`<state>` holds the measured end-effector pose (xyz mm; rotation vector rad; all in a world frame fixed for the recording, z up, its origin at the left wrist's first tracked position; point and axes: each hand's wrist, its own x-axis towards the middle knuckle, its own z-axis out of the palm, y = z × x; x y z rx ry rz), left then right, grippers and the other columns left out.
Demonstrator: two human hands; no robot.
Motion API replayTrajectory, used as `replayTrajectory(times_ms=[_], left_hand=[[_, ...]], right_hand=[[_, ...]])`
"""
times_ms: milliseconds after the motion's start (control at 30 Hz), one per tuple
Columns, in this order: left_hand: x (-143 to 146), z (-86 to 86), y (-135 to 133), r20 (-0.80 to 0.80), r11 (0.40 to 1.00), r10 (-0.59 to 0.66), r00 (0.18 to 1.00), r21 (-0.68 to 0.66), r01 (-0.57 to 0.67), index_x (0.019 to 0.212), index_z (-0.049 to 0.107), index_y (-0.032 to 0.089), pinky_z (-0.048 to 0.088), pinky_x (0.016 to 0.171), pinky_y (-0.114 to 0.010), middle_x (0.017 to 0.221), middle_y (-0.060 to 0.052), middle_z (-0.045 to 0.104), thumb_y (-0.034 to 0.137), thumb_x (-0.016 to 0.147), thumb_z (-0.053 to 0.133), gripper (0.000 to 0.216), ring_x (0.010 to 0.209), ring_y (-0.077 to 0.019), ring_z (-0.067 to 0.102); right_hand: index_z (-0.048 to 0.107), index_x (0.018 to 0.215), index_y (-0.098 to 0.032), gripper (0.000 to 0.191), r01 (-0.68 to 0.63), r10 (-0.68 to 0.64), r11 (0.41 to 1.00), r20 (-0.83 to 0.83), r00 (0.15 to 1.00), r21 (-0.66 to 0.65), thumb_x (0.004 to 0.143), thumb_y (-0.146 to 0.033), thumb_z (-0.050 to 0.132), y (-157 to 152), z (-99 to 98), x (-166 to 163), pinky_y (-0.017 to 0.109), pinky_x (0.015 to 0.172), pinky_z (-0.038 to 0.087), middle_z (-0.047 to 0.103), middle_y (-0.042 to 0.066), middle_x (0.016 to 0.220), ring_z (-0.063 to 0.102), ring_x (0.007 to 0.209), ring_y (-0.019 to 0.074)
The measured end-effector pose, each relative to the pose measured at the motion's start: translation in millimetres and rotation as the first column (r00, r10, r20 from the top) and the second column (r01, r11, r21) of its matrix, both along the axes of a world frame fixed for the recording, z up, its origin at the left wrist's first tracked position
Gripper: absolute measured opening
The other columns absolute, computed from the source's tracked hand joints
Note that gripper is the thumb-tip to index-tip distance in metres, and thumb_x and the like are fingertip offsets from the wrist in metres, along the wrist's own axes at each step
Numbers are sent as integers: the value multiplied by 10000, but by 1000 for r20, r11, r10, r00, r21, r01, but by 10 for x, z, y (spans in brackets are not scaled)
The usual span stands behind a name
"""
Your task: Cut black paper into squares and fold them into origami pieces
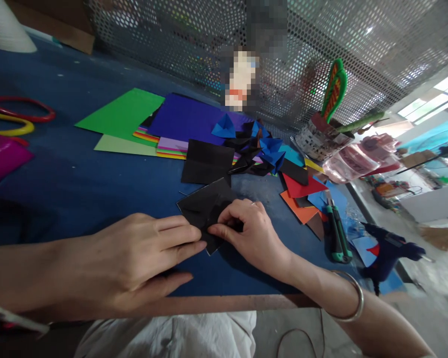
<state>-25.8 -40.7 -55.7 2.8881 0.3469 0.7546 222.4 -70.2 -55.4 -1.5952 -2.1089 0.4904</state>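
Observation:
A square of black paper (199, 203) with creases and a raised fold lies on the blue tabletop. My left hand (145, 253) lies nearly flat, its stretched fingertips pressing on the paper's lower left side. At the lower right, my right hand (252, 226) pinches a folded part of the same sheet between thumb and forefinger. Just behind it sits another black paper square (207, 161). Farther back are folded blue paper pieces (272, 149) and folded black paper pieces (246, 156) in a pile.
Coloured paper sheets (194, 119) lie stacked at the back. To the right are paper scraps (302, 206), a utility knife (338, 233), a glue gun (390, 251) and a tool-filled pot (317, 134). Scissors (18, 117) lie at left. A perforated metal panel (164, 44) stands behind.

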Motion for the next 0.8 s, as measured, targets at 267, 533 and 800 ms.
replayTrajectory(times_ms=[267, 533, 800], left_hand=[[-32, -11, 13, -29, 1000, -2, 1000, -22, 2, 1317, 759, 205, 620, 722, -274, 1195, -67, 840, 286, 1111, 507, 336, 1032, -220, 790], [-10, 21, -38, 82, 997, 21, 996, -76, -15, 1312, 753, 205, 684, 781, -253, 1221, -29, 863, 287, 1142, 440, 365, 1055, -207, 836], [-8, 44, -13, 58, 999, -10, 998, 36, 8, 1250, 756, 172, 658, 722, -271, 1188, -26, 867, 259, 1140, 403, 380, 1037, -210, 828]], right_hand=[[703, 786, -223, 268, -17, 16, 1000, 16, 1000, 24, 912, -323, 916, -6, -15, 2, 348, 779, 384, 746, -31, 781, 653, 772, 161], [657, 890, -221, 334, 44, -44, 999, 33, 998, 2, 833, -322, 970, 6, 43, -5, 336, 777, 386, 711, -27, 821, 646, 813, 186], [634, 957, -225, 327, 31, -31, 999, 8, 999, 6, 829, -291, 929, 9, 16, 13, 343, 795, 376, 669, -36, 816, 623, 817, 186]])
